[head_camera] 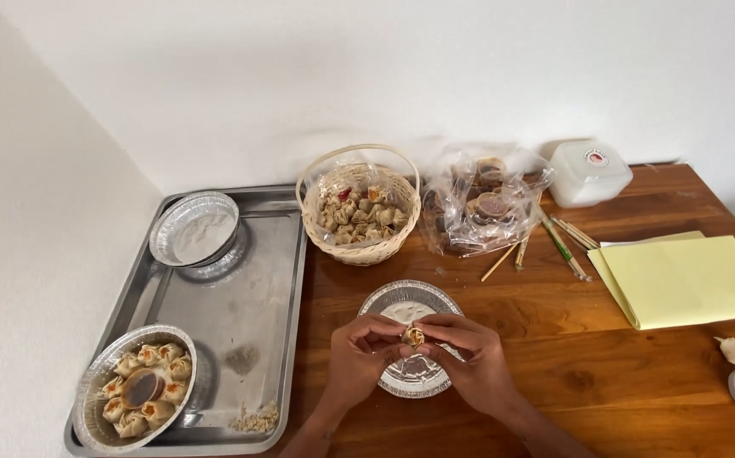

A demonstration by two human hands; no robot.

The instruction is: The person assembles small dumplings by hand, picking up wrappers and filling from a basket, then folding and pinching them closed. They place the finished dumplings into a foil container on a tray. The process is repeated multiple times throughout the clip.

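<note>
Foil dish — dumpling between fingers

Small tan dumpling (orange-topped) held above foil dish.

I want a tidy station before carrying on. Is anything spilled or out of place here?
Yes, a little. Loose crumbs lie scattered on the metal tray near its front edge, beside the filled foil dish. A small crumpled scrap also sits alone on the table at the right.
</note>
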